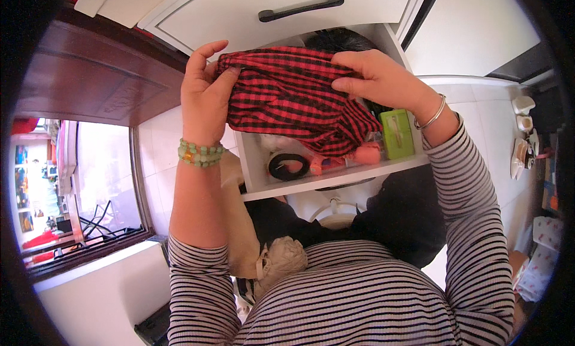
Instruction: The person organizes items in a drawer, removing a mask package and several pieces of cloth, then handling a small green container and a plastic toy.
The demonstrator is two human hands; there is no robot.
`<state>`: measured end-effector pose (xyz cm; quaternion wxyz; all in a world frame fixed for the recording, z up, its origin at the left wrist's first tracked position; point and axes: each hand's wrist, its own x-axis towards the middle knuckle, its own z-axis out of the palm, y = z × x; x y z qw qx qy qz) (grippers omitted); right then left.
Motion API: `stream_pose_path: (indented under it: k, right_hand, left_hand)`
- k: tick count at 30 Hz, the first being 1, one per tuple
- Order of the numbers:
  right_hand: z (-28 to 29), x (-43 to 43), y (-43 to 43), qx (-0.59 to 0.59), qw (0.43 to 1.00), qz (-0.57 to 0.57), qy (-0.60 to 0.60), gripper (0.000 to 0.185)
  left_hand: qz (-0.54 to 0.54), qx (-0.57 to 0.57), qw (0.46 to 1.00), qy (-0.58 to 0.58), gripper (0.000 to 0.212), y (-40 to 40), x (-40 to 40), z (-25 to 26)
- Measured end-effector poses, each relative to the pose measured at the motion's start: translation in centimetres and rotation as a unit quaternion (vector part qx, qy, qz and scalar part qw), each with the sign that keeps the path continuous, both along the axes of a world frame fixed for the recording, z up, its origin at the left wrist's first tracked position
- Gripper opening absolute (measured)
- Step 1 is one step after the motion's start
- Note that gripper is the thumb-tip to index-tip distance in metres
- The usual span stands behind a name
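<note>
A red-and-black checked cloth point(287, 94) is stretched between my hands above a pulled-out white drawer point(251, 166). My left hand point(206, 85) grips its left end between thumb and fingers, with a bead bracelet at the wrist. The upper right part of the cloth is pinched by my right hand point(382, 78), which has a metal bangle at the wrist. Beneath the cloth, the drawer holds a black roll or ring point(288, 167), pink items point(366, 153) and a green plastic box point(397, 134). Something black and hair-like point(341, 39) lies at the drawer's back. The cloth hides the drawer's middle.
A white drawer front with a black handle point(301, 8) stands above the pulled-out drawer. Brown wooden panelling point(99, 72) is at the left, over a window. A beige cloth bundle point(280, 260) lies by my lap. Several pairs of shoes point(523, 139) stand on the tiled floor at the right.
</note>
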<state>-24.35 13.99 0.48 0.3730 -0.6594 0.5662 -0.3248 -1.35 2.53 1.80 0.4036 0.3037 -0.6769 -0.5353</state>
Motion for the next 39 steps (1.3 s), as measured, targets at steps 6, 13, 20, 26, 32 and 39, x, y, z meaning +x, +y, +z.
stream_pose_path:
  k: [6, 13, 20, 26, 32, 39]
  right_hand:
    - [-2.9, -0.9, -0.6, -0.116, 0.975, -0.081, -0.174, 0.038]
    - [-4.9, 0.9, -0.9, 0.067, 0.886, -0.139, -0.438, 0.053]
    - [-5.3, 2.2, -1.4, 0.002, 0.832, -0.175, -0.526, 0.028]
    - [-5.9, 2.2, -2.1, -0.056, 0.840, -0.218, -0.493, 0.025]
    - [-5.7, 1.6, -1.5, -0.092, 0.847, -0.289, -0.436, 0.025]
    - [-4.1, 2.1, -1.4, -0.084, 0.830, -0.311, -0.456, 0.035]
  left_hand:
    - [-0.002, 0.194, 0.975, 0.107, 0.023, -0.2, -0.6, -1.5]
    - [-0.018, 0.222, 0.957, 0.184, 0.020, 0.5, -1.1, -1.1]
    - [-0.004, 0.225, 0.960, 0.164, 0.020, 0.5, -0.9, -1.3]
    - [0.016, 0.228, 0.964, 0.135, 0.022, 0.0, -0.7, -1.9]
    - [-0.067, 0.256, 0.958, 0.108, 0.038, 0.7, -1.3, -1.7]
    - [-0.037, 0.134, 0.986, 0.092, 0.037, 1.1, -1.8, -2.1]
